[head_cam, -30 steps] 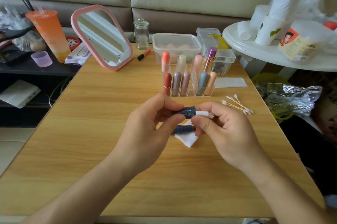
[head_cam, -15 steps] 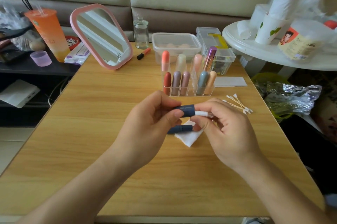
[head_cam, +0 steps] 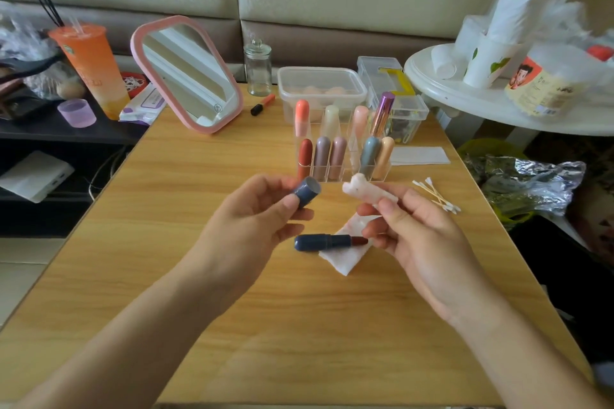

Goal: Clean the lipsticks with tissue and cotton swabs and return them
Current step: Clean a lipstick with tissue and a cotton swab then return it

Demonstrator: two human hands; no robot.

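My left hand (head_cam: 255, 219) grips a dark blue lipstick cap (head_cam: 306, 192), its open end facing right. My right hand (head_cam: 412, 235) pinches a rolled white tissue (head_cam: 368, 191) a short way to the right of the cap. Between and below my hands, the uncapped blue lipstick (head_cam: 327, 241) lies on its side with its dark red tip on a flat tissue (head_cam: 347, 254). A clear organizer (head_cam: 352, 159) behind holds several lipsticks upright. Several cotton swabs (head_cam: 438, 195) lie to the right of my right hand.
A pink-framed mirror (head_cam: 187, 76), a glass jar (head_cam: 258, 67), an orange pen (head_cam: 262, 104), clear plastic boxes (head_cam: 320, 86) and a folded tissue (head_cam: 418, 156) stand at the table's far side. A white round table (head_cam: 498, 106) and a foil bag (head_cam: 531, 185) are on the right.
The tissue roll was pushed into the cap; now my right hand has pulled it out and my hands have moved apart. The lipstick body on the table is now uncovered.
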